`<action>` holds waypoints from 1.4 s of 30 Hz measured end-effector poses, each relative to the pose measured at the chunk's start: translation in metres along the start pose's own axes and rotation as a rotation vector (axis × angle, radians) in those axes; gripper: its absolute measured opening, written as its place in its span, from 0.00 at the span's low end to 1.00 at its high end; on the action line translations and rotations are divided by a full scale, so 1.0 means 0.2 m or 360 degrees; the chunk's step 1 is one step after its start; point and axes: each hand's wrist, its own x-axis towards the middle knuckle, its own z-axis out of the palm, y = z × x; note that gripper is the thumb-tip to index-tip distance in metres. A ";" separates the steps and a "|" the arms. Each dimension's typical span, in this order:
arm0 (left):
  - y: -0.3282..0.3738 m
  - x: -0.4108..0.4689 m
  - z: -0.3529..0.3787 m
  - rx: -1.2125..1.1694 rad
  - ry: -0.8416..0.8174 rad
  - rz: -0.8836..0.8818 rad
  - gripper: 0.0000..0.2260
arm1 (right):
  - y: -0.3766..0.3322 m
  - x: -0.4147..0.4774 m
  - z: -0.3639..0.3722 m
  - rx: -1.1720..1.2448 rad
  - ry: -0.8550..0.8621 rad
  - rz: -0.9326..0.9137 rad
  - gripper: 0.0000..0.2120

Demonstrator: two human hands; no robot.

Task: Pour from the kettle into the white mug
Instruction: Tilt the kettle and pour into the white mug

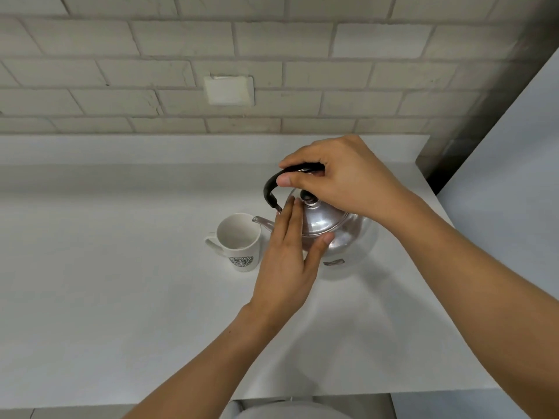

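Note:
A shiny steel kettle (341,240) with a black arched handle and a black lid knob is near the middle of the white counter (121,297). My right hand (344,179) is closed around the top of the handle. My left hand (289,258) lies flat against the lid, fingers straight, thumb on the lid's rim. The kettle's thin spout reaches over the rim of the white mug (239,241), which stands just left of it with its handle to the left and a round green logo facing me. The mug looks nearly empty, and I see no stream at the spout.
A pale brick wall with a white switch plate (229,89) runs behind the counter. A tall white panel (514,207) stands at the right end. The counter's front edge is close to me at the bottom.

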 end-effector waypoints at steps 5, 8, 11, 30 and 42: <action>0.00 0.00 -0.01 -0.0125 0.0079 0.0016 0.33 | -0.07 0.07 0.03 -0.0251 -0.0143 -0.0089 0.18; -0.01 0.00 -0.01 -0.0201 0.0121 0.0041 0.31 | -0.10 0.10 0.04 -0.0360 -0.0166 -0.0166 0.18; -0.02 0.00 -0.01 -0.0232 0.0169 0.0012 0.31 | -0.13 0.13 0.05 -0.0439 -0.0196 -0.0218 0.17; 0.00 -0.01 -0.01 -0.0576 0.0296 -0.0062 0.29 | -0.26 0.22 0.10 -0.0796 -0.0367 -0.0420 0.17; 0.02 0.00 -0.02 -0.0718 0.0353 -0.0006 0.28 | -0.31 0.25 0.11 -0.0971 -0.0348 -0.0515 0.19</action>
